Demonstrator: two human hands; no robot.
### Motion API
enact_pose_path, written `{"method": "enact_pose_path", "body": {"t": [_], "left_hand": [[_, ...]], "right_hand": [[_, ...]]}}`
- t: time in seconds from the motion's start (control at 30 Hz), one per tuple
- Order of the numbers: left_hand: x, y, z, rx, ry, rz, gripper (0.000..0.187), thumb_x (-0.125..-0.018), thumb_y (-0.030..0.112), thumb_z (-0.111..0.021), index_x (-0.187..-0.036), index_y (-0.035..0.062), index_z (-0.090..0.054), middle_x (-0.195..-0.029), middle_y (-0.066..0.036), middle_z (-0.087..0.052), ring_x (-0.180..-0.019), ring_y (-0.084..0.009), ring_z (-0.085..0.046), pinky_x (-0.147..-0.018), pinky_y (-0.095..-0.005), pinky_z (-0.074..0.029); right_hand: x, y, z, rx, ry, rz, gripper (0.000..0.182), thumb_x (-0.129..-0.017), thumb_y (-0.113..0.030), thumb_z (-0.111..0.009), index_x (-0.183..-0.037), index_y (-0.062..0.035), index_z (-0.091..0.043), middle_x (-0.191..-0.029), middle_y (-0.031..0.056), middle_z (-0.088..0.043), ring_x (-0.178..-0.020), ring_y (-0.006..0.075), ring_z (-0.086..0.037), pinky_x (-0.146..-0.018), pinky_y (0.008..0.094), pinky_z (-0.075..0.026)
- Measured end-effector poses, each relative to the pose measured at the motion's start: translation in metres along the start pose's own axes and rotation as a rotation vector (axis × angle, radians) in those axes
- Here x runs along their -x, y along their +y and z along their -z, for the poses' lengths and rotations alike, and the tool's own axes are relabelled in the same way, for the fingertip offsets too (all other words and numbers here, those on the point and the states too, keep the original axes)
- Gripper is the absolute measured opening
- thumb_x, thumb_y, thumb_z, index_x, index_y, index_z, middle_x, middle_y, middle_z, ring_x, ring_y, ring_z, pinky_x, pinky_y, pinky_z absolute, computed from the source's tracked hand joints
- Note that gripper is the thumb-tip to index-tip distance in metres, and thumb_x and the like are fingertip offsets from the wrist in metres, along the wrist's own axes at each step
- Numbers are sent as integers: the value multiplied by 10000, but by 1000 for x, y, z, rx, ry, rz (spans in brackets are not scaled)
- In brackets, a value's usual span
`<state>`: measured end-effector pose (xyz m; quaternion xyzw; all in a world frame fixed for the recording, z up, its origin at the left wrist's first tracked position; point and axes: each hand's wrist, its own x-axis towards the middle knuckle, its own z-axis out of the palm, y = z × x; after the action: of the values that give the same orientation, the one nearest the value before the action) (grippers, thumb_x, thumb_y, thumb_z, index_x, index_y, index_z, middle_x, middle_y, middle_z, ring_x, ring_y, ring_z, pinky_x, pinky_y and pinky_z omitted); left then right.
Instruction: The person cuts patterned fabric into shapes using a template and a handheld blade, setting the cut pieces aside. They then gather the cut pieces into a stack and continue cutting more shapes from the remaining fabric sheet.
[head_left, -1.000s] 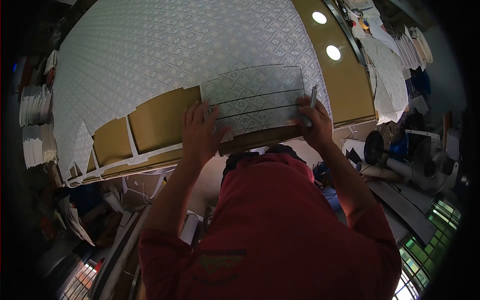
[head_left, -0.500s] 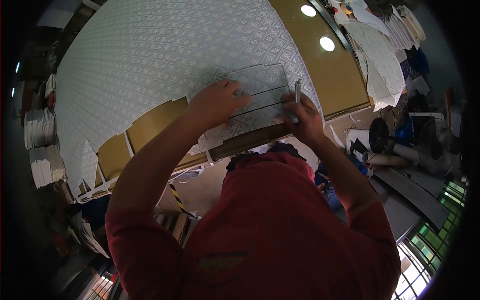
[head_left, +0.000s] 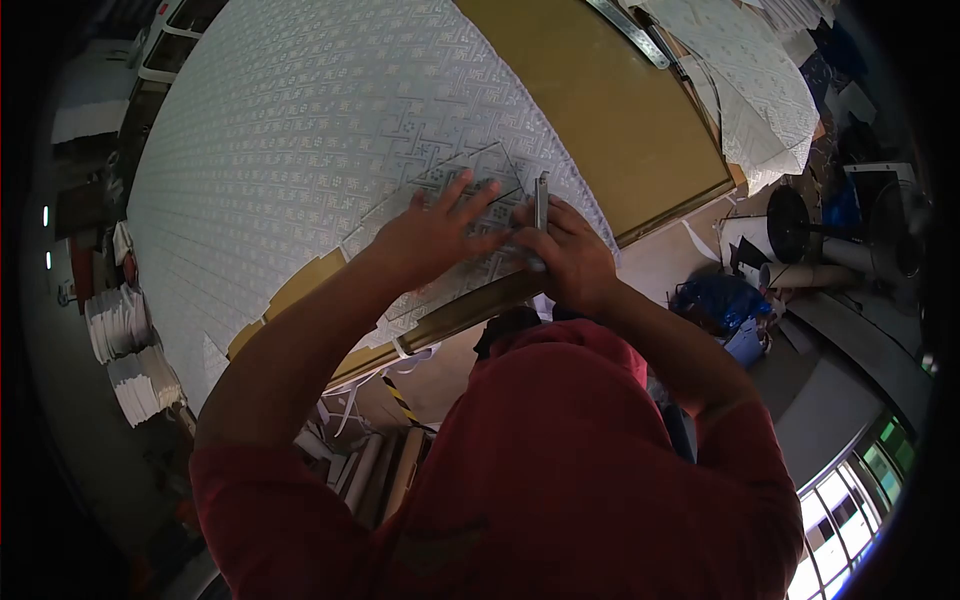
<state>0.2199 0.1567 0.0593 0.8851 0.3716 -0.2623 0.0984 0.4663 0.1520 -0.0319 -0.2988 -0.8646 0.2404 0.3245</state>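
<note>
My left hand (head_left: 432, 238) lies with spread fingers on a clear template (head_left: 493, 160), pressed flat over the patterned fabric. The template is see-through, and a dark line crosses it by my fingertips. In my right hand (head_left: 578, 258) is a slim silver utility knife (head_left: 541, 203), its handle standing up between thumb and fingers. The knife's lower end is hidden by my hand, close over the template's right side. Pale grey fabric (head_left: 330, 110) with a woven geometric pattern spreads under both hands, up to the table's near edge.
Brown tabletop (head_left: 600, 110) shows right of the fabric. A metal ruler (head_left: 630, 32) lies at the far right, near patterned pieces (head_left: 765, 95). A fan (head_left: 790, 222) stands beyond the right edge. Stacks of white sheets (head_left: 140, 385) sit at left.
My view has turned, so the table sits differently in it. My left fingers, bent and blurred before, are now spread flat on the template. The knife stays in my right hand.
</note>
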Motion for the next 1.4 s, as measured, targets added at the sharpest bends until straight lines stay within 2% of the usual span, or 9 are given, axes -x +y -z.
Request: {"method": "enact_pose_path", "body": {"t": [0.17, 0.23, 0.37, 0.47, 0.57, 0.67, 0.83, 1.07, 1.4], "left_hand": [[-3, 0, -1, 50, -65, 47, 628, -1021, 143, -537, -1558, 437, -399, -1744, -100, -108, -1588, -432, -149, -1137, -652, -433], [-3, -2, -4, 79, -34, 21, 1021, -735, -49, -786, -1559, 421, -410, -1749, -108, -83, -1584, -456, -138, -1160, -637, -428], [0, -2, -10, 133, 1, 42, 1019, -730, -61, -782, -1548, 433, -426, -1750, -86, -89, -1591, -437, -114, -1173, -628, -423], [1, -4, -12, 96, 36, 21, 1035, -719, -18, -820, -1557, 429, -407, -1748, -90, -85, -1590, -439, -120, -1166, -628, -431], [-1, -4, -15, 36, 78, 0, 1116, -653, 42, -892, -1572, 414, -380, -1746, -96, -69, -1590, -438, -117, -1159, -629, -440], [3, -2, 2, 53, -42, 31, 1028, -767, 49, -826, -1582, 447, -341, -1748, -63, -65, -1597, -406, -115, -1169, -617, -436], [6, -3, -5, 77, -6, -1, 1384, -404, 99, -1001, -1584, 428, -358, -1746, -69, -75, -1596, -410, -112, -1132, -608, -481], [9, -1, -6, 115, 0, 15, 1388, -389, 32, -994, -1576, 423, -390, -1748, -55, -78, -1598, -381, -130, -1157, -628, -446], [8, 2, -5, 75, 7, 53, 1349, -417, 88, -992, -1578, 410, -386, -1748, -45, -65, -1601, -365, -128, -1168, -613, -443]], "right_hand": [[-6, 2, 10, -189, 17, -56, 401, -791, -146, -829, -1132, -94, -625, -1243, 161, -702, -1184, 378, -657, -1094, 498, -485], [-2, 5, 14, -300, 32, -102, 356, -806, -138, -825, -1107, -93, -640, -1177, 156, -712, -1096, 371, -680, -993, 478, -525], [1, 12, 40, -509, -54, -196, 252, -853, -122, -810, -1078, -109, -698, -990, 127, -718, -829, 333, -692, -713, 423, -552], [-2, 3, 66, -293, -84, -194, 274, -859, -103, -807, -1120, -111, -727, -918, 121, -715, -766, 302, -667, -667, 397, -532], [3, -4, 74, -266, -37, -209, 261, -865, -69, -801, -1118, -75, -739, -873, 125, -711, -758, 285, -681, -661, 364, -535], [15, -16, 73, -292, -5, -275, 220, -881, -35, -787, -1095, -43, -738, -881, 131, -727, -782, 249, -718, -687, 334, -549], [38, -37, 60, -341, 48, -459, 203, -917, -22, -752, -1116, -29, -718, -943, 143, -755, -848, 205, -754, -740, 318, -572], [36, -30, 68, -207, 25, -521, 177, -919, -65, -770, -1075, -18, -703, -883, 130, -760, -796, 213, -761, -698, 319, -571], [-30, -1, 105, -207, -381, -329, 142, -860, -37, -803, -986, -27, -737, -892, 109, -762, -793, 213, -736, -723, 329, -559]]}}
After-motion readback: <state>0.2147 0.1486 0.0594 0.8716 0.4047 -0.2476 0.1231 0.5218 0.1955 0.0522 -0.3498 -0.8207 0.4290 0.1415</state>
